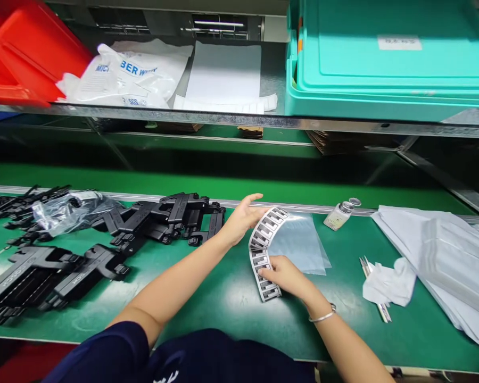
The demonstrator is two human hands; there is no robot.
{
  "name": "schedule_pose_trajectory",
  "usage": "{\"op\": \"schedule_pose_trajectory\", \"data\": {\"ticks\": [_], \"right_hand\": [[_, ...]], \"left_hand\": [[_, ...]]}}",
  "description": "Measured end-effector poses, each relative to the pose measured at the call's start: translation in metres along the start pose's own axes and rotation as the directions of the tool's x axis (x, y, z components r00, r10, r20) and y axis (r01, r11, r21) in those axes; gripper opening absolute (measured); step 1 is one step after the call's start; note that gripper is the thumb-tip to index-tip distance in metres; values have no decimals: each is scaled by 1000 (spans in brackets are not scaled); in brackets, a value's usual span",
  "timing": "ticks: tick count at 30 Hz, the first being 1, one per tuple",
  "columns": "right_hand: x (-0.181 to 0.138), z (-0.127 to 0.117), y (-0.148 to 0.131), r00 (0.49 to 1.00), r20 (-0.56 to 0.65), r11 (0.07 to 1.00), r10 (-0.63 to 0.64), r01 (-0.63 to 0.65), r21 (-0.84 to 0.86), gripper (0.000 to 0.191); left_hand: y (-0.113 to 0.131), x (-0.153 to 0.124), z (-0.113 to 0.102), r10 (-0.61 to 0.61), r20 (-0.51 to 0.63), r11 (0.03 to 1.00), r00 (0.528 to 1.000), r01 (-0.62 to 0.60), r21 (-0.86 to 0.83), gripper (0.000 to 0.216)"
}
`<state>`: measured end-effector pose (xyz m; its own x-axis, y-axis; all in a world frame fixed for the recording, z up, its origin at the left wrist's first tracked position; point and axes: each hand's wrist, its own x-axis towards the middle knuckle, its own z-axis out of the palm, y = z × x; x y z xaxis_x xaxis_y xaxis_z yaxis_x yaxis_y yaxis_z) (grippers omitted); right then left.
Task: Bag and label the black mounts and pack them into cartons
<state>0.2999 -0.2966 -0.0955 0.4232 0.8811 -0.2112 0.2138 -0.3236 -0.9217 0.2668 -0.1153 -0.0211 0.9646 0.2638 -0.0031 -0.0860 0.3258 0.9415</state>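
Note:
A curved white strip of stickers (264,230) with a row of black-and-grey shapes is held above the green bench. My right hand (283,274) grips its lower part, thumb on the front face. My left hand (242,219) is at its upper left edge, one finger stretched out and the others closed on the edge, their tips partly hidden. Beneath and to the right of the strip lie clear plastic sheets (299,247). Left of my left hand are several black plastic clamp-like parts (179,213).
More black parts (43,279) and a clear bag (74,210) occupy the left. Rightward are a small bottle (339,214), a crumpled white cloth (390,283) over pen-like tools (383,313), and white sheets (407,239). A shelf edge (223,118) crosses above, bearing a teal bin (383,101).

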Motion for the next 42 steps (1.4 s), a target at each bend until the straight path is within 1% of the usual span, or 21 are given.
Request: {"op": "schedule_pose_trajectory", "data": {"ticks": [3, 4, 5, 6, 7, 8, 9, 10, 11, 13, 15, 16, 18, 20, 22, 25, 27, 30, 36, 38, 42], "right_hand": [[-1, 1, 4, 998, 68, 995, 12, -5, -102, 16], [-1, -2, 3, 997, 78, 993, 16, -7, -116, 13], [-2, -8, 0, 998, 58, 994, 12, -5, -112, 11], [-1, -16, -5, 1000, 2, 996, -5, 5, -90, 15], [-1, -24, -12, 996, -88, 998, -32, 27, -51, 22], [-1, -33, -21, 978, -197, 998, -63, 64, 0, 28], [-1, -42, -31, 950, -299, 992, -94, 115, 53, 32], [-1, -50, -42, 919, -374, 980, -126, 174, 97, 33], [-1, -57, -53, 892, -422, 964, -161, 233, 125, 33], [-2, -64, -73, 848, -476, 936, -233, 329, 127, 29], [-3, -65, -87, 807, -512, 921, -294, 383, 74, 26], [-4, -64, -91, 791, -527, 918, -312, 393, 45, 26], [-4, -62, -94, 779, -536, 920, -325, 391, 10, 27], [-4, -60, -94, 786, -527, 926, -323, 377, -6, 27], [-5, -59, -92, 792, -518, 931, -323, 363, -24, 26], [-8, -58, -93, 804, -496, 933, -329, 356, -42, 25], [-11, -59, -94, 811, -485, 934, -328, 357, -35, 26], [-15, -60, -96, 809, -489, 934, -326, 356, -35, 28], [-20, -60, -97, 754, -546, 924, -365, 364, -114, 24], [-20, -60, -96, 755, -542, 921, -368, 376, -101, 23], [-20, -63, -95, 783, -514, 904, -350, 426, 32, 24]], "left_hand": [[2, -7, 2, 68, -56, 996, 996, -65, 65, 79], [3, -11, 3, 107, -78, 990, 991, -99, 98, 78], [3, -16, 4, 139, -90, 982, 986, -126, 143, 78], [2, -21, 5, 161, -86, 971, 983, -142, 194, 80], [1, -27, 6, 169, -68, 957, 983, -147, 249, 83], [0, -33, 8, 169, -44, 941, 985, -148, 305, 87], [-1, -38, 9, 167, -18, 923, 986, -150, 356, 90], [-2, -42, 11, 165, 5, 905, 986, -153, 397, 93], [-3, -46, 13, 164, 22, 891, 986, -158, 426, 95], [-4, -51, 17, 153, 56, 875, 987, -162, 457, 95], [-2, -53, 20, 148, 86, 858, 985, -171, 485, 88], [0, -54, 21, 162, 98, 841, 982, -189, 507, 81], [7, -54, 21, 217, 126, 801, 968, -251, 544, 64], [14, -53, 20, 271, 133, 767, 953, -297, 569, 43], [20, -52, 19, 299, 92, 737, 950, -291, 610, 31], [25, -49, 21, 309, -7, 709, 951, -226, 668, 37], [27, -48, 24, 302, -37, 719, 953, -202, 665, 39], [29, -48, 31, 300, -29, 711, 954, -203, 674, 38], [33, -54, 39, 389, 18, 584, 921, -261, 768, 36], [33, -56, 40, 392, 16, 582, 920, -262, 770, 36], [31, -55, 38, 367, 7, 623, 930, -252, 741, 36]]}}
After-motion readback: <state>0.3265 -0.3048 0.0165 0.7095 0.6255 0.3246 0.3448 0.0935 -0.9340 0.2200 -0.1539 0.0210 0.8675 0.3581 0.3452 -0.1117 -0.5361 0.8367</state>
